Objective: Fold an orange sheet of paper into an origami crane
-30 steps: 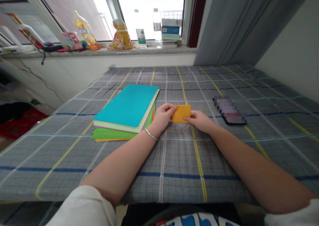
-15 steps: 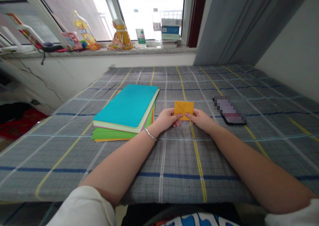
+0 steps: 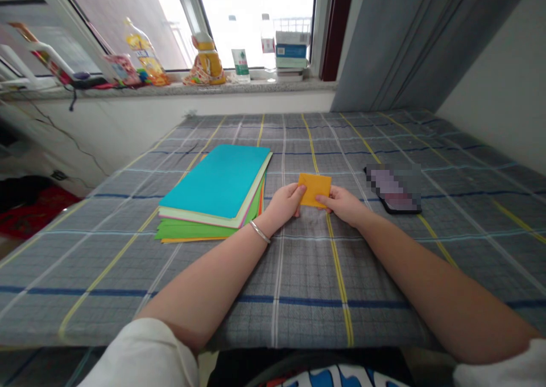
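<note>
While a smooth stack of coloured paper sheets [image 3: 215,182] lies just beside the left hand [image 3: 284,208] and a pixelated phone [image 3: 394,188] rests near the right hand [image 3: 343,206], a small folded orange paper rectangle [image 3: 314,189] sits between them, near the middle of the checked grey cloth surface [image 3: 298,273]. Fingers [image 3: 300,190] of both hands, partly closed, pinch its left and lower edges

Left hand [image 3: 282,206] and right hand [image 3: 342,206] held close together
</note>
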Available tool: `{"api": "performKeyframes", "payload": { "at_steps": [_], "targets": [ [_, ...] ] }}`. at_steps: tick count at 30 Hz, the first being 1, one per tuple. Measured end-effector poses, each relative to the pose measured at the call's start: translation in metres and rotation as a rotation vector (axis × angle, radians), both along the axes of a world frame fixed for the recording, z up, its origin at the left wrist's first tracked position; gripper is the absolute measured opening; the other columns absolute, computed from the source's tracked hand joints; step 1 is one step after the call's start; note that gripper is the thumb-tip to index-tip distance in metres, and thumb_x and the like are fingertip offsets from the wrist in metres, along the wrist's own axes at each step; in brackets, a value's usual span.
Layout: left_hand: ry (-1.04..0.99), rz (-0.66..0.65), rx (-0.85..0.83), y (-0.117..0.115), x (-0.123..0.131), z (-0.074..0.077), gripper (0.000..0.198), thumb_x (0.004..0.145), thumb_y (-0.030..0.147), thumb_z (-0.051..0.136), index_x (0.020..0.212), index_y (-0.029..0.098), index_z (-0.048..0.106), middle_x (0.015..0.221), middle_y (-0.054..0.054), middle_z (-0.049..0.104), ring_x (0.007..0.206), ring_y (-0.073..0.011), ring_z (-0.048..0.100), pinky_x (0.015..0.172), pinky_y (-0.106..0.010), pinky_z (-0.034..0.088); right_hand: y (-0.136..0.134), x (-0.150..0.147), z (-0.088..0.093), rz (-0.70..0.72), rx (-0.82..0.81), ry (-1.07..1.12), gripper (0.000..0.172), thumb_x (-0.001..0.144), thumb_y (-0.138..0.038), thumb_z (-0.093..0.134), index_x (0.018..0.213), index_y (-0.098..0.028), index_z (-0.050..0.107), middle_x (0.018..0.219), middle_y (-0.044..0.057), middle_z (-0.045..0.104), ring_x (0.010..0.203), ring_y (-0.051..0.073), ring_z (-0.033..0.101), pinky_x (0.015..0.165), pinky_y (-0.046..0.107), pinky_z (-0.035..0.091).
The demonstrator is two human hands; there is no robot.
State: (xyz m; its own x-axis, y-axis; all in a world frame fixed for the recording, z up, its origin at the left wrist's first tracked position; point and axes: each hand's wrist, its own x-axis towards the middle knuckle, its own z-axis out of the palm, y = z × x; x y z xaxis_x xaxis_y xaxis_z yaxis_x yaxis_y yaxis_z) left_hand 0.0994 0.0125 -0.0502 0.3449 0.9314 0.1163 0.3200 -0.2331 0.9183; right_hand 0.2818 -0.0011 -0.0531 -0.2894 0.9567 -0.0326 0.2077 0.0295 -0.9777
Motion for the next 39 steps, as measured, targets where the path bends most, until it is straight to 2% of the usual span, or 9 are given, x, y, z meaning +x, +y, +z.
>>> {"api": "performKeyframes", "payload": {
  "at_steps": [4, 12, 16, 20, 26, 29, 32, 36, 39],
  "targets": [
    [-0.074, 0.061, 0.009, 0.002, 0.000, -0.001, 0.036, 0.095, 0.045, 0.038, 0.089, 0.016, 0.059, 0.069, -0.001, 0.062, 0.054, -0.0131, 0.056, 0.045, -0.021, 0.038, -0.003, -0.001, 0.005, 0.073, -0.033, -0.009, 0.028, 0.074, -0.037, 0.064, 0.092, -0.017, 0.061, 0.081, 0.004, 0.066, 0.060, 0.012, 0.052, 0.052, 0.025, 0.037],
    [-0.036, 0.238, 0.104, -0.001, 0.000, 0.003, 0.033, 0.093, 0.046, 0.046, 0.083, 0.018, 0.059, 0.066, -0.001, 0.059, 0.059, -0.0148, 0.055, 0.048, -0.022, 0.038, -0.005, 0.000, 0.005, 0.078, 0.033, -0.193, 0.042, 0.081, -0.056, 0.055, 0.059, -0.020, 0.049, 0.049, -0.003, 0.048, 0.048, 0.011, 0.042, 0.052, 0.027, 0.036],
    [-0.108, 0.082, -0.021, -0.001, -0.001, 0.003, 0.037, 0.093, 0.052, 0.043, 0.088, 0.018, 0.057, 0.061, 0.001, 0.058, 0.045, -0.0112, 0.051, 0.043, -0.021, 0.036, -0.006, 0.000, 0.008, 0.009, 0.072, -0.158, 0.043, 0.079, -0.062, 0.055, 0.065, -0.021, 0.051, 0.047, -0.006, 0.040, 0.044, 0.010, 0.035, 0.047, 0.026, 0.030],
    [0.013, -0.124, -0.050, 0.000, -0.002, 0.001, 0.041, 0.093, 0.049, 0.043, 0.070, 0.018, 0.054, 0.047, 0.002, 0.056, 0.042, -0.0109, 0.050, 0.047, -0.021, 0.038, -0.007, -0.001, 0.007, -0.039, 0.073, -0.160, 0.048, 0.077, -0.068, 0.052, 0.070, -0.021, 0.052, 0.046, -0.007, 0.039, 0.042, 0.010, 0.032, 0.044, 0.026, 0.026],
    [0.140, 0.030, 0.044, -0.002, 0.002, 0.002, 0.044, 0.095, 0.045, 0.036, 0.061, 0.021, 0.047, 0.039, 0.004, 0.047, 0.038, -0.0118, 0.047, 0.046, -0.023, 0.034, -0.005, -0.001, 0.001, -0.033, 0.099, -0.266, 0.061, 0.077, -0.080, 0.040, 0.055, -0.022, 0.044, 0.045, -0.004, 0.042, 0.043, 0.011, 0.038, 0.048, 0.028, 0.030],
    [0.143, 0.010, 0.005, -0.003, 0.002, 0.003, 0.046, 0.095, 0.049, 0.036, 0.062, 0.020, 0.049, 0.041, 0.004, 0.049, 0.038, -0.0112, 0.047, 0.046, -0.023, 0.034, -0.004, 0.001, 0.002, -0.013, 0.133, -0.266, 0.062, 0.078, -0.080, 0.038, 0.052, -0.023, 0.041, 0.045, -0.004, 0.041, 0.044, 0.011, 0.038, 0.050, 0.028, 0.033],
    [0.057, -0.044, -0.040, -0.001, 0.001, 0.000, 0.046, 0.094, 0.053, 0.037, 0.071, 0.018, 0.054, 0.048, 0.002, 0.054, 0.043, -0.0115, 0.051, 0.048, -0.022, 0.038, -0.005, 0.002, 0.003, 0.014, 0.133, -0.267, 0.060, 0.080, -0.075, 0.041, 0.051, -0.023, 0.041, 0.045, -0.003, 0.042, 0.044, 0.011, 0.039, 0.051, 0.028, 0.034],
    [-0.163, 0.047, -0.025, 0.004, -0.002, -0.005, 0.037, 0.092, 0.051, 0.045, 0.089, 0.016, 0.057, 0.071, 0.000, 0.063, 0.060, -0.0127, 0.058, 0.055, -0.022, 0.044, -0.009, 0.001, 0.003, 0.074, 0.110, -0.317, 0.055, 0.084, -0.067, 0.044, 0.052, -0.023, 0.044, 0.045, -0.002, 0.045, 0.044, 0.012, 0.039, 0.049, 0.028, 0.032],
    [-0.155, 0.088, -0.014, 0.007, -0.003, -0.006, 0.033, 0.090, 0.048, 0.049, 0.083, 0.017, 0.056, 0.072, 0.000, 0.061, 0.064, -0.0130, 0.057, 0.056, -0.022, 0.044, -0.010, 0.000, 0.003, 0.126, 0.121, -0.342, 0.054, 0.087, -0.062, 0.044, 0.051, -0.022, 0.046, 0.047, 0.000, 0.049, 0.046, 0.012, 0.042, 0.053, 0.029, 0.036]
  ]
}}
